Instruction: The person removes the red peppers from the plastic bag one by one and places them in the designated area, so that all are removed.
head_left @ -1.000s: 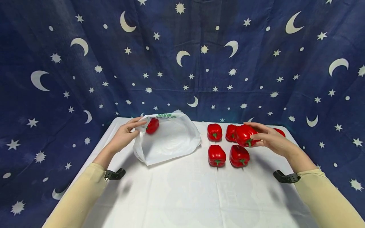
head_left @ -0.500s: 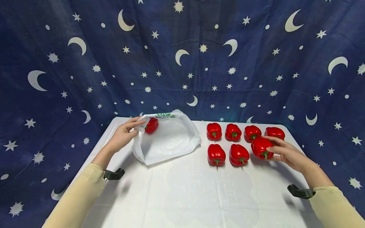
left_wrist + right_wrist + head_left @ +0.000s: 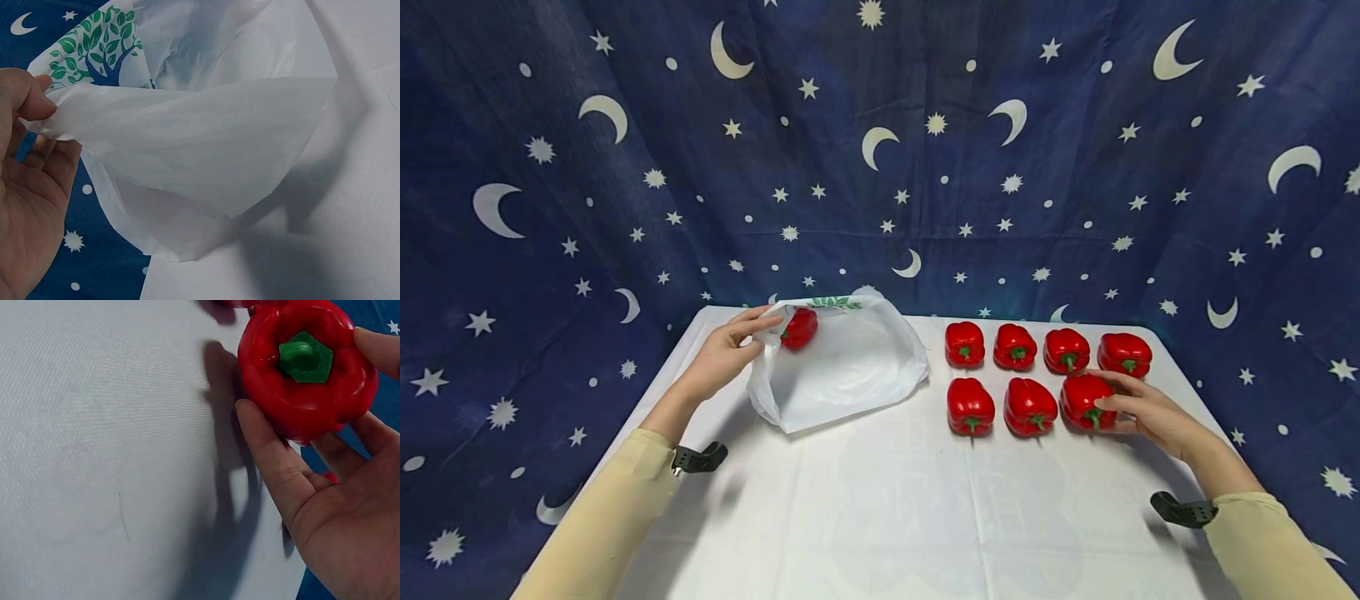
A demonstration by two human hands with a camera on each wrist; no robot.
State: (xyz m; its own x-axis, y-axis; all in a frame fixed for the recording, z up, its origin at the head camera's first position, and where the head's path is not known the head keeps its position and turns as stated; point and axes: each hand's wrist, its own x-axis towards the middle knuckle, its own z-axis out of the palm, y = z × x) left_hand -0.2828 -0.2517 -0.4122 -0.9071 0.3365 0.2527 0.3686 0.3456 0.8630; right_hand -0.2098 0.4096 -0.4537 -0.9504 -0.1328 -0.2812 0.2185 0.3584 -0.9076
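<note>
In the head view my left hand (image 3: 722, 358) pinches the rim of a white plastic bag (image 3: 857, 371) that lies with its mouth held up. The left wrist view shows thumb and fingers on the bag's edge, near a printed green-leaved tree (image 3: 106, 47). One red bell pepper (image 3: 800, 327) shows inside the bag, by the left hand. On the right, my right hand (image 3: 1161, 421) grips another red bell pepper (image 3: 1081, 402) at the right end of the front row. Its green stem (image 3: 305, 357) faces the right wrist camera; whether it touches the cloth I cannot tell.
Two red bell peppers, a left one (image 3: 970, 407) and a right one (image 3: 1030, 407), stand in the front row. Several more, such as the rightmost (image 3: 1124, 354), form a row behind. A white cloth (image 3: 925, 508) covers the table; a blue star-and-moon curtain (image 3: 820, 150) hangs behind.
The right hand has carried its pepper from over the back row rightward and nearer, then lowered it slightly leftward to the front row's end. The left hand and bag stay put.
</note>
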